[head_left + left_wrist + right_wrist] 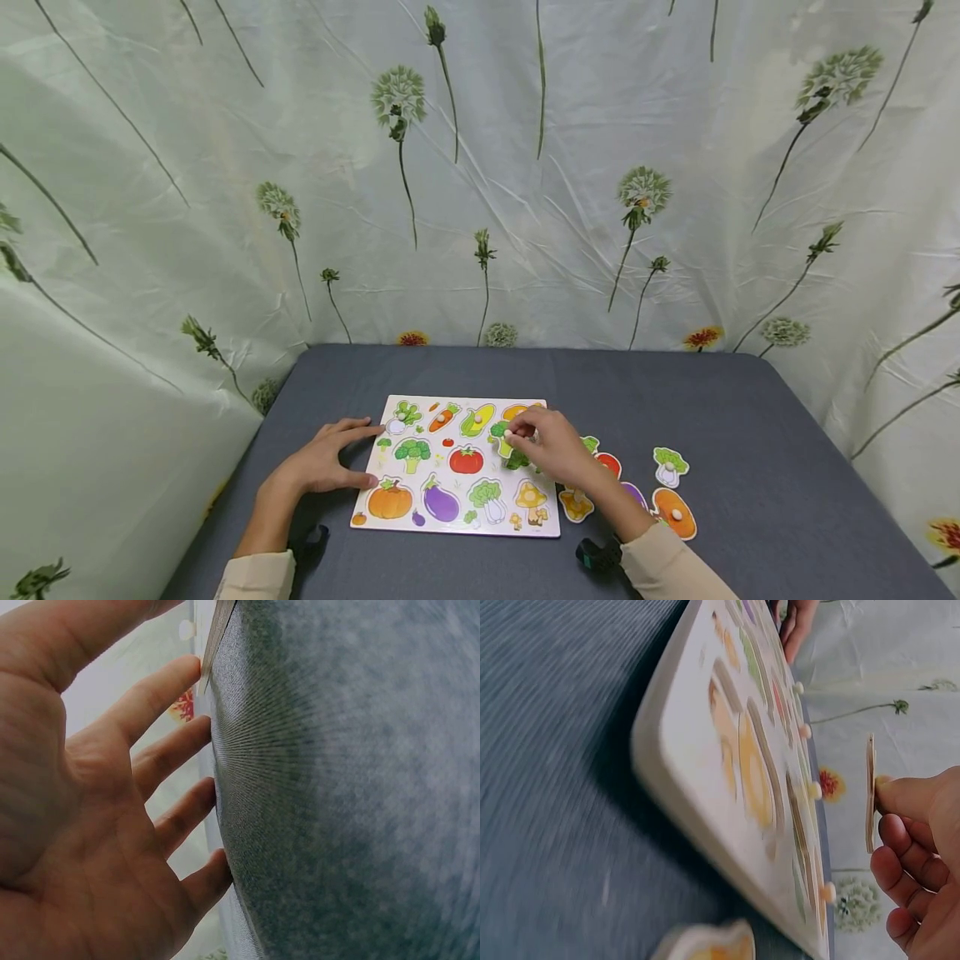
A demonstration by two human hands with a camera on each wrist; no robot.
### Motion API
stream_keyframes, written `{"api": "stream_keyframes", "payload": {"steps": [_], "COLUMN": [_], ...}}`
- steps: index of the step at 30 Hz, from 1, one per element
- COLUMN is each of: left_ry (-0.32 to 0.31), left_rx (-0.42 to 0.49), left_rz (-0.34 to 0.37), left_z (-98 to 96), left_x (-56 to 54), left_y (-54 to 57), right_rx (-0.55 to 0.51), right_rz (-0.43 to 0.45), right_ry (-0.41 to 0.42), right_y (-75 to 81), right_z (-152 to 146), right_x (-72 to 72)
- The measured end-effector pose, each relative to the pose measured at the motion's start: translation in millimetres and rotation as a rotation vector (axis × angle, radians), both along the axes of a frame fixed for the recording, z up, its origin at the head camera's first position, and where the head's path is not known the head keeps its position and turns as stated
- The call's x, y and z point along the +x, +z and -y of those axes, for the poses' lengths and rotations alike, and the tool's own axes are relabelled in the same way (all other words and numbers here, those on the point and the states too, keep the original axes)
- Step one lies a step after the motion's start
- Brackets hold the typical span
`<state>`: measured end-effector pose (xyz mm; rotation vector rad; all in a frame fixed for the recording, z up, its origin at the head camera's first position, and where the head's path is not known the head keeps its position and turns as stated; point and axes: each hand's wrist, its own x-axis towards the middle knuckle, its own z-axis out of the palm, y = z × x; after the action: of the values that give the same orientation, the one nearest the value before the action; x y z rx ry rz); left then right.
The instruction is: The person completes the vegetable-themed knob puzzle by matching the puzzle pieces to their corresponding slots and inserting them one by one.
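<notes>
The right hand (pixel 551 446) has a green piece (pixel 496 430) pinched between its fingers, above the board (pixel 386 463) toward two o'clock from its middle. The picture is partly covered, but it looks like broccoli. In the right wrist view the piece hangs clear of the board and roughly level with it.

The broccoli slot (pixel 412 455) lies toward nine o'clock, so if that is where the piece belongs, it must cross the board. Too low a path could clip the knobs (pixel 815 790) along the twelve o'clock side and unseat what they carry. A pinch this small also lets the piece swivel — stem off line, its edge would catch on the slot's rim, and pressing harder would only tip it.

The left hand (pixel 330 460) has its fingers spread, thumb and forefinger at the board's nine o'clock edge: a light brace, not a grip. A hard push near three o'clock could therefore slide or turn the board on the counter (pixel 360 575).

The right forearm passes over the loose pieces at three to four o'clock — a dropped wrist could scatter them, or nudge the mushroom piece (pixel 576 506) against the board's edge
</notes>
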<state>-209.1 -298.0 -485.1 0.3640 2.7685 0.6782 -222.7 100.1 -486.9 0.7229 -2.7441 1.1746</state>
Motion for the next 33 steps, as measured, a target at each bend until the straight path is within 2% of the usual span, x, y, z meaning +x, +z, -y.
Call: {"api": "stream_keyframes", "payload": {"steps": [8,16,24,33], "left_ry": [0.01,0.014,0.023,0.011], "left_rx": [0.009,0.003,0.007,0.014], "left_rz": [0.005,0.012,0.01,0.0], "left_z": [0.2,0.0,0.2,-1.3], "left_x": [0.0,1.2,-0.3,1.3], "left_y": [-0.3,-0.3,-2.6,1.1], "right_rx": [-0.002,-0.032,-0.038,-0.038], "right_rz": [0.023,0.061,0.102,0.114], "right_ry": [0.058,0.08,0.09,0.1], "right_y": [3.7,3.4,-3.8,-10.3], "right_z": [25.3,47.8,67.6,84.7], "right_x": [-1.6,-0.8,-1.1,-1.5]}}
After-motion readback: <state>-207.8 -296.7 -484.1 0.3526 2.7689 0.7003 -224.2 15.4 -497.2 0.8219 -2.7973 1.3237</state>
